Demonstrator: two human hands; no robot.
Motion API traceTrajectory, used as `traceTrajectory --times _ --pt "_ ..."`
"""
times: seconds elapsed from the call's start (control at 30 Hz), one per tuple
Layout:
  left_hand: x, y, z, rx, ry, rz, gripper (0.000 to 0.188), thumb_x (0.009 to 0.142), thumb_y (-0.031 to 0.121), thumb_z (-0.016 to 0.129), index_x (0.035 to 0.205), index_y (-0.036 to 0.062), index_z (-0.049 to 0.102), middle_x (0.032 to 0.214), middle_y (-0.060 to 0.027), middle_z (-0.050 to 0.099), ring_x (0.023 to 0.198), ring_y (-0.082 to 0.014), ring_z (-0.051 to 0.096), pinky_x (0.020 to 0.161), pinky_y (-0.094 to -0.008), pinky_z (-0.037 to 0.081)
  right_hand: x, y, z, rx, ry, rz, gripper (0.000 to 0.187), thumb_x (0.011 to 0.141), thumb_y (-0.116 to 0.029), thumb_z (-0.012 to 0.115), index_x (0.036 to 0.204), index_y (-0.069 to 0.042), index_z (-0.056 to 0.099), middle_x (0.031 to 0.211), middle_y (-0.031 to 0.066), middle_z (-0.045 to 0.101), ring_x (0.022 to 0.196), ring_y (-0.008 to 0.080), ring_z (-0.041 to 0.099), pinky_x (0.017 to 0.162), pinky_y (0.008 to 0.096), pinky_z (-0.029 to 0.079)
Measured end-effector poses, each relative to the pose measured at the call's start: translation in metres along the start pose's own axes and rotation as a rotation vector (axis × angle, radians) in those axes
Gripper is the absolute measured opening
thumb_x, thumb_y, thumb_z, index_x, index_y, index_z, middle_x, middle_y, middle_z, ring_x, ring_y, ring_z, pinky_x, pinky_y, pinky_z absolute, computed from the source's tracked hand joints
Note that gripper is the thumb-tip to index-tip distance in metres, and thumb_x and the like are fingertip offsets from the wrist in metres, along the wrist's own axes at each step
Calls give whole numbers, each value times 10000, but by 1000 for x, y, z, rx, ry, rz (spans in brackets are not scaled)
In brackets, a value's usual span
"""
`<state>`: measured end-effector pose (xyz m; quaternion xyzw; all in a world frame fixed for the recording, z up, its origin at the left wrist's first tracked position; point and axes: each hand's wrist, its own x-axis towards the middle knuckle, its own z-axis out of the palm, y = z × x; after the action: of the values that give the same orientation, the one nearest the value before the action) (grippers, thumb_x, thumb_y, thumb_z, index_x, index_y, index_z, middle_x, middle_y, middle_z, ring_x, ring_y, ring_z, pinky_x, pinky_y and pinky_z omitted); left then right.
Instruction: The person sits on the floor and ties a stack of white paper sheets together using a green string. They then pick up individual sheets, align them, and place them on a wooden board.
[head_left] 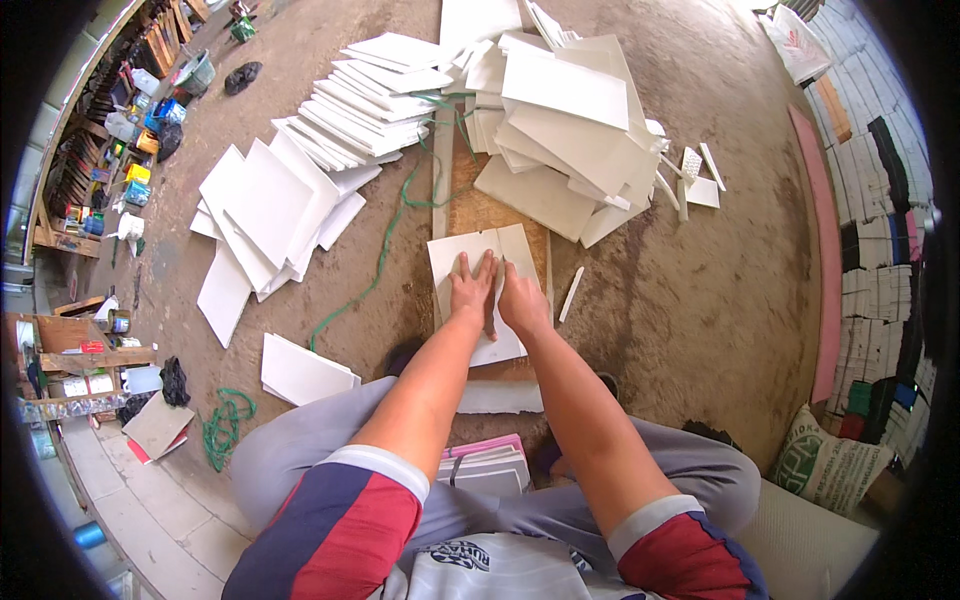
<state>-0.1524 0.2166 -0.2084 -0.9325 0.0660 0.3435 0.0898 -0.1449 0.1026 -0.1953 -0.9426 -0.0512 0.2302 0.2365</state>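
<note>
A white sheet of board (441,268) lies in front of me on a brown wooden board (490,211). My left hand (470,294) is pressed flat on the sheet with its fingers stretched forward. Close beside it, my right hand (523,302) is closed around a thin tool, mostly hidden in the fist; a small dark tip shows near the sheet's far edge. A line runs down the sheet between the hands. To the right of the sheet, a narrow white strip (571,294) lies on the floor.
White sheets lie in a fanned row (365,105), a left pile (270,205) and a right pile (565,130). Green string (384,250) trails across the brown floor. Offcuts (702,190) lie right; a printed sack (825,460) stands near the right wall. Shelves hold containers at left.
</note>
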Motion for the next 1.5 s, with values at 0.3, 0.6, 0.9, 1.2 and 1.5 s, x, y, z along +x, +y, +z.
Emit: traceTrajectory --times 0.3,0.6,0.9,1.2,1.5 --pt "-1 3 2 -36 46 -31 1685 419 633 984 1675 126 -19 1758 -46 -31 1569 -484 111 1153 -609 382 -84 34 31 -49 -44 46 564 968 -129 502 1521 -83 399 956 265 736 870 458 732 768 583 569" --pt "-2 5 2 -8 37 -43 1689 431 627 986 1671 121 -42 1756 -52 -62 1566 -492 106 1154 -614 373 -162 54 42 -46 -104 108 653 949 -123 515 1582 -128 353 937 273 727 869 462 727 779 582 565" --pt "2 5 4 -20 37 -51 1700 419 613 997 1670 125 -45 1755 -43 -69 1570 -486 92 1159 -624 362 -188 67 53 -34 -64 91 719 908 -86 538 1600 -148 350 902 264 717 851 456 724 772 573 568" --pt "-2 4 2 -30 46 -43 1691 407 602 999 1673 124 -16 1757 -44 -39 1568 -483 105 1165 -623 363 -197 69 52 -57 -103 175 697 907 -103 543 1578 -234 408 946 278 719 922 470 714 827 562 574" --pt "-1 2 1 -16 40 -36 1698 428 635 984 1670 125 -55 1757 -29 -61 1570 -483 95 1159 -616 371 -128 50 -12 21 20 64 559 977 -114 493 1519 -251 486 972 275 721 923 453 713 817 578 554"
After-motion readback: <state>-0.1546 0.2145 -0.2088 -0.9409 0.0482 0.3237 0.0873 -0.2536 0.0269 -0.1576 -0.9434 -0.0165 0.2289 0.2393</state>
